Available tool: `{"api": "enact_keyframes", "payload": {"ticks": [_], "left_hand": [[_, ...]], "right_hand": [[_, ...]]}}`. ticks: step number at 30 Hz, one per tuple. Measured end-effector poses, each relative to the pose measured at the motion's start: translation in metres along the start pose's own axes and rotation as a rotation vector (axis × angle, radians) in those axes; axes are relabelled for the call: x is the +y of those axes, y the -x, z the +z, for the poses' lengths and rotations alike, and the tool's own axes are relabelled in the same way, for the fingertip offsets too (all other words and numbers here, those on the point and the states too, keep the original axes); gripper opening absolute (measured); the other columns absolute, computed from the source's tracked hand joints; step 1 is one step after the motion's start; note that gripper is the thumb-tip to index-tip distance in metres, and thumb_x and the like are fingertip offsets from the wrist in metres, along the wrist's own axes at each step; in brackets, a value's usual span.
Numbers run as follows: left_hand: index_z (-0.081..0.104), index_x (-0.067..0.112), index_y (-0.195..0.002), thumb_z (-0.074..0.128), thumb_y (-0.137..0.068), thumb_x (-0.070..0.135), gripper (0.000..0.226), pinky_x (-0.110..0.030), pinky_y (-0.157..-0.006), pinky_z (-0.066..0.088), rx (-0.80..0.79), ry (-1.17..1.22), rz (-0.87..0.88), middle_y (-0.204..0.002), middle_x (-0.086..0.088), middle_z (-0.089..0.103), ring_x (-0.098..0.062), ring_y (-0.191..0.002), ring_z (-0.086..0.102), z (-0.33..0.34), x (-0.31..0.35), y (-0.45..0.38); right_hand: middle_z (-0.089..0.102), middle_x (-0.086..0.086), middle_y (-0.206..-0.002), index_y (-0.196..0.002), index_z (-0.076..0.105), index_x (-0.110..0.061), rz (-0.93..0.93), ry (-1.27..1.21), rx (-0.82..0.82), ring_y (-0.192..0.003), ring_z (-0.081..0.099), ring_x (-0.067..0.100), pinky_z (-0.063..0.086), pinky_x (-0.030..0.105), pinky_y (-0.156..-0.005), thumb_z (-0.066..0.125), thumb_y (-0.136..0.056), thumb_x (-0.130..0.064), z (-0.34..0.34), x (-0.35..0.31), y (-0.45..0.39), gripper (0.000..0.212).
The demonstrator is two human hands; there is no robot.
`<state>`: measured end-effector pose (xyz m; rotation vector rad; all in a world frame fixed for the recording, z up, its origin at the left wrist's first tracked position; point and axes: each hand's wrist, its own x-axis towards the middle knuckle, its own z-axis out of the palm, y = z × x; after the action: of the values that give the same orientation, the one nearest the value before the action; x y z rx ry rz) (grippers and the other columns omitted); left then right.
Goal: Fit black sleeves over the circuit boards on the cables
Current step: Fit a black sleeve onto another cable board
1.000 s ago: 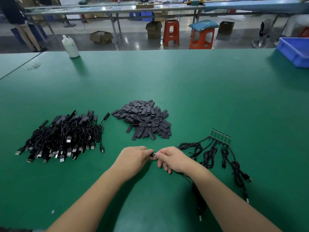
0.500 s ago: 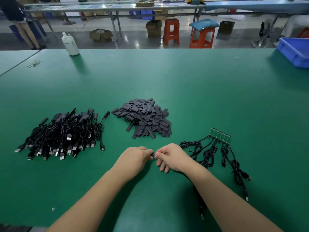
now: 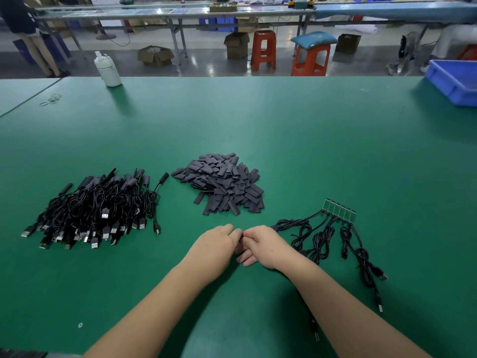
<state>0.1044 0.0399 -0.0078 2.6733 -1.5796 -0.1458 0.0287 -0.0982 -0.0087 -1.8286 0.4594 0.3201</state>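
White bottle [image 3: 108,69] upper left, blue bin [image 3: 454,82] upper right, nothing blocking.
Sleeve pile [image 3: 222,186] lies above my left hand [image 3: 215,244] and right hand [image 3: 265,245], fingertips pinching something hidden; bare boards [image 3: 340,211] right.

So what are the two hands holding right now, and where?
Left hand and right hand pinch a small dark piece between their fingertips; mostly hidden, so its identity is unclear.

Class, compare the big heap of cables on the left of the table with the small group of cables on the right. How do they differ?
The left heap is large and tangled, its board ends covered in black; the right group is a few cables fanned out, with bare green circuit boards in a row. Both are black cables.
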Motion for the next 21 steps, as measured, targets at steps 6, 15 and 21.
{"api": "enact_keyframes", "payload": {"ticks": [6, 15, 21], "left_hand": [[0.043, 0.015, -0.13, 0.049, -0.09, 0.007, 0.042, -0.033, -0.081, 0.044, -0.05, -0.038, -0.027, -0.116, -0.004, 0.05, -0.024, -0.102, 0.055, -0.007, 0.006, -0.002], [0.044, 0.014, -0.124, 0.048, -0.088, 0.004, 0.037, -0.028, -0.064, 0.039, -0.021, -0.055, -0.031, -0.119, -0.004, 0.043, -0.019, -0.075, 0.048, -0.004, 0.007, -0.001], [0.037, 0.02, -0.145, 0.057, -0.096, 0.015, 0.053, -0.028, -0.088, 0.049, 0.407, 0.779, -0.332, -0.132, 0.007, 0.048, -0.012, -0.095, 0.063, -0.001, 0.01, -0.001]], "right_hand": [[0.066, 0.001, -0.082, -0.112, 0.06, -0.013, -0.027, 0.022, 0.089, -0.072, 0.07, 0.012, 0.06, 0.025, -0.069, 0.036, -0.104, -0.005, 0.0, 0.002, 0.001, 0.027], [0.069, 0.003, -0.073, -0.095, 0.065, -0.007, -0.018, 0.02, 0.085, -0.066, 0.072, 0.015, 0.062, 0.033, -0.074, 0.036, -0.102, -0.004, -0.001, -0.005, 0.004, 0.03], [0.072, 0.01, -0.09, -0.126, 0.056, -0.004, -0.017, -0.248, 0.186, -0.075, 0.074, 0.016, 0.06, 0.024, -0.067, 0.041, -0.105, -0.009, -0.014, -0.02, -0.003, 0.026]]}}
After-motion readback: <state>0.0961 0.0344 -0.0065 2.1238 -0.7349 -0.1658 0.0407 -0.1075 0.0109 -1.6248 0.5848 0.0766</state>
